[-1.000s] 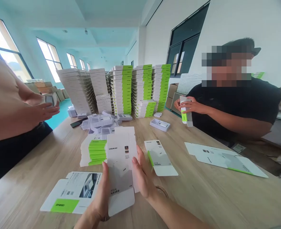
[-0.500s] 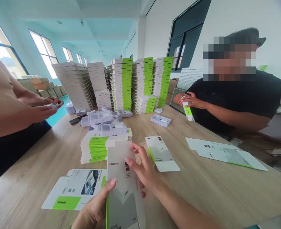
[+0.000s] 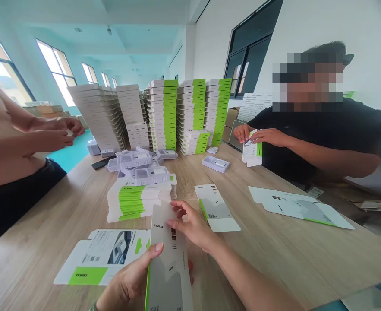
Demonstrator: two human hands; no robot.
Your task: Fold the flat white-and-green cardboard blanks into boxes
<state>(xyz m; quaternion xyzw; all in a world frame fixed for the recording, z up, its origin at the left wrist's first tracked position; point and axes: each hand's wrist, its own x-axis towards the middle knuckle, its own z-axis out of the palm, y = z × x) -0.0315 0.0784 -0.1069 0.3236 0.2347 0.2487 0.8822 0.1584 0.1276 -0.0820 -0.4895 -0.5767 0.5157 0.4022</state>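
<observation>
My left hand (image 3: 133, 272) grips a white and grey cardboard box (image 3: 169, 270) with a bright green edge, thumb on its front and fingers wrapped behind it. The box stands tilted, its top pointing away from me. At its upper right corner my right hand (image 3: 193, 226) is closed on the top end, thumb and fingertips bent round the flap. A flat printed carton (image 3: 89, 255) lies to the left, near my left wrist. Beyond the box is a pile of flat cartons (image 3: 130, 201), and another flat carton (image 3: 214, 207) lies to the right.
White plastic trays (image 3: 135, 160) sit piled on the carton stack; a single tray (image 3: 215, 164) lies farther right. Tall stacks of boxes (image 3: 161, 114) line the table's far end. A co-worker at right holds a partly folded box (image 3: 252, 147); another person stands at left.
The box in my hands has turned a little and looks narrower, its right side folded back. The co-worker's box has rotated, and the person at left has moved their hands.
</observation>
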